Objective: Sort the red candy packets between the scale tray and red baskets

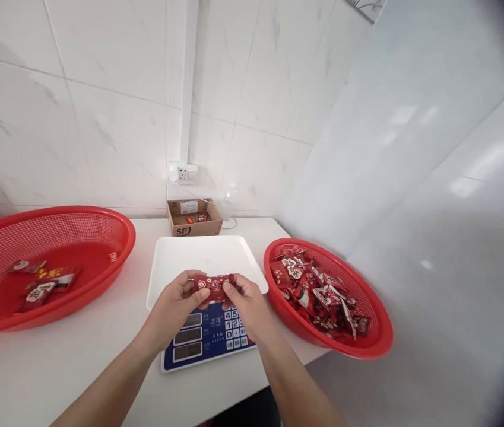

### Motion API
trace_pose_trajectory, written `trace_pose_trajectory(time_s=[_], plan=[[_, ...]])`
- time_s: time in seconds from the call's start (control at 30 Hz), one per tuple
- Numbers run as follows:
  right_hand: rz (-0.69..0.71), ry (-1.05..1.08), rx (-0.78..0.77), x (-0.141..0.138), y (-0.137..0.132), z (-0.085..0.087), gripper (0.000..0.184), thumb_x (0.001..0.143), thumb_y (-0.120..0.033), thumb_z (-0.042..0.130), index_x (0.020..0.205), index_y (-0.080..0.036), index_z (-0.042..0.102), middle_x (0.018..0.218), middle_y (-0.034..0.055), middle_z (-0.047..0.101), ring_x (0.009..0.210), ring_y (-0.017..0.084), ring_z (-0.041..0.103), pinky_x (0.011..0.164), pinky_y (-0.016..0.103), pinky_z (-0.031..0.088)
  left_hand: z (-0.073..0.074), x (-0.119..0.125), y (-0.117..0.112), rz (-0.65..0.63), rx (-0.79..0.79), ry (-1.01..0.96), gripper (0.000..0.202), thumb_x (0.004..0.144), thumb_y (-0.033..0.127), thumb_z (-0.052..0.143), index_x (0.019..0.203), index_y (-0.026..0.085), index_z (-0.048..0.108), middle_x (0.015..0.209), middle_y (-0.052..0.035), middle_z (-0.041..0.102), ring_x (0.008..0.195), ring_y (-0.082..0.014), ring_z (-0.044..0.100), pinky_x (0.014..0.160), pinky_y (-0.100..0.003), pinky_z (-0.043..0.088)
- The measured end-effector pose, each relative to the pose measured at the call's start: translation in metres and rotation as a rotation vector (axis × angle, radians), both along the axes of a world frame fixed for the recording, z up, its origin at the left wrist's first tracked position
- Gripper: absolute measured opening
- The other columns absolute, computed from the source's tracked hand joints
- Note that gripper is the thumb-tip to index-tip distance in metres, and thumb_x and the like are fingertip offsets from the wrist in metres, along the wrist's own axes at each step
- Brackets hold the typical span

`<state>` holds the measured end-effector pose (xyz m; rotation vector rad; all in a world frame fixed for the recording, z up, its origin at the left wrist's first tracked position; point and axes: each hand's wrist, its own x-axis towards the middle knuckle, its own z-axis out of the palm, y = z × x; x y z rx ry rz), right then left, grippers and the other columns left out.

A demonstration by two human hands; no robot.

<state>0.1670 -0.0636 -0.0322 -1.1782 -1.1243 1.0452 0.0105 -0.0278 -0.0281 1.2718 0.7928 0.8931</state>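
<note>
Between my two hands is a small dark-red printed packet [212,286], held up over the near part of a digital weighing scale [207,255]. My left hand [178,305] pinches its left end, thumb on the front. At the other end my right hand [247,302] grips it the same way. Below my wrists shows the scale's blue panel [216,335] with its displays and number keys, partly covered by my hands. To the right, a red plastic basket [370,350] holds a heap of similar red packets [314,290]. A second red basket [113,228] on the left contains several packets [47,284].
Behind the scale stands a small open cardboard box [198,228] with a few red packets inside. A clear plastic bottle [227,207] is beside it. A wall socket [183,174] sits above. The right basket reaches past the edge of the white table [113,367], near the wall.
</note>
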Motion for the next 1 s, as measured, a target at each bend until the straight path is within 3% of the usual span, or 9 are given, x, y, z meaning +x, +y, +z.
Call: trace_pose_trajectory(time_s=[0.13,0.27,0.33,0.4,0.47,0.53,0.63,0.77,1.0], plan=[[0.025,0.197,-0.032,-0.001,0.000,-0.001,0.027,0.076,-0.041,0.066,0.093,-0.020,0.069,0.092,0.0033,0.070,0.078,0.015,0.063,0.060,0.023,0.049,0.001,-0.003,0.005,-0.006,0.072,-0.018,0.023,0.077,0.038,0.063,0.091,0.020,0.059,0.089,-0.0032,0.068,0.084,-0.0187,0.062,0.077,-0.033,0.049],[0.161,0.472,-0.203,0.002,-0.003,-0.001,0.045,0.075,-0.054,0.064,0.103,-0.019,0.067,0.092,0.0064,0.071,0.076,0.015,0.067,0.062,0.024,0.051,0.002,-0.009,0.010,-0.054,0.155,-0.070,0.011,0.080,0.032,0.061,0.085,0.022,0.063,0.113,-0.0060,0.065,0.111,-0.0241,0.056,0.096,-0.040,0.042],[0.217,0.472,-0.253,0.002,-0.004,-0.001,0.043,0.073,-0.048,0.069,0.104,-0.018,0.066,0.087,0.0051,0.071,0.065,0.012,0.066,0.056,0.020,0.049,0.002,-0.009,0.010,-0.087,0.180,-0.057,0.010,0.081,0.031,0.060,0.079,0.022,0.065,0.128,-0.0055,0.058,0.124,-0.0266,0.046,0.102,-0.041,0.037],[0.196,0.472,-0.221,0.000,-0.006,0.000,0.038,0.070,-0.039,0.075,0.102,-0.019,0.066,0.084,0.0022,0.070,0.059,0.009,0.064,0.054,0.019,0.047,0.002,-0.006,0.008,-0.051,0.173,-0.062,0.013,0.081,0.032,0.060,0.091,0.024,0.065,0.137,-0.0046,0.051,0.130,-0.0267,0.039,0.106,-0.041,0.034],[0.104,0.498,-0.145,-0.003,-0.006,0.000,0.038,0.068,-0.035,0.077,0.101,-0.021,0.066,0.086,0.0013,0.070,0.064,0.010,0.065,0.061,0.022,0.050,0.002,0.000,0.005,0.004,0.104,-0.115,0.033,0.084,0.038,0.057,0.116,0.028,0.055,0.139,-0.0060,0.048,0.129,-0.0255,0.042,0.104,-0.043,0.037],[0.016,0.498,-0.068,-0.007,-0.007,0.000,0.039,0.068,-0.033,0.077,0.103,-0.022,0.065,0.092,0.0027,0.071,0.074,0.014,0.065,0.071,0.028,0.051,0.000,0.006,0.001,-0.007,0.029,-0.158,0.045,0.088,0.043,0.051,0.129,0.028,0.042,0.135,-0.0085,0.051,0.124,-0.0250,0.048,0.099,-0.045,0.043],[-0.009,0.442,-0.001,-0.011,-0.008,-0.001,0.037,0.072,-0.034,0.073,0.107,-0.023,0.066,0.102,0.0043,0.070,0.089,0.018,0.064,0.081,0.033,0.050,-0.002,0.013,-0.004,-0.086,0.075,-0.114,0.041,0.087,0.041,0.053,0.124,0.023,0.049,0.130,-0.0104,0.057,0.120,-0.0262,0.051,0.097,-0.043,0.044],[-0.007,0.285,-0.031,-0.012,-0.012,-0.004,0.035,0.077,-0.039,0.067,0.109,-0.026,0.066,0.106,0.0040,0.068,0.095,0.019,0.062,0.080,0.032,0.049,-0.001,0.015,-0.006,-0.032,0.141,-0.038,0.034,0.087,0.037,0.052,0.116,0.021,0.055,0.125,-0.0085,0.060,0.116,-0.0256,0.054,0.097,-0.041,0.043],[0.022,0.033,-0.017,0.001,-0.012,-0.001,0.028,0.080,-0.039,0.062,0.102,-0.023,0.068,0.093,0.0033,0.070,0.073,0.017,0.062,0.062,0.027,0.045,0.009,0.011,-0.004,0.079,0.094,-0.031,0.027,0.081,0.034,0.057,0.104,0.021,0.057,0.106,-0.0053,0.066,0.098,-0.0217,0.061,0.087,-0.037,0.047]])
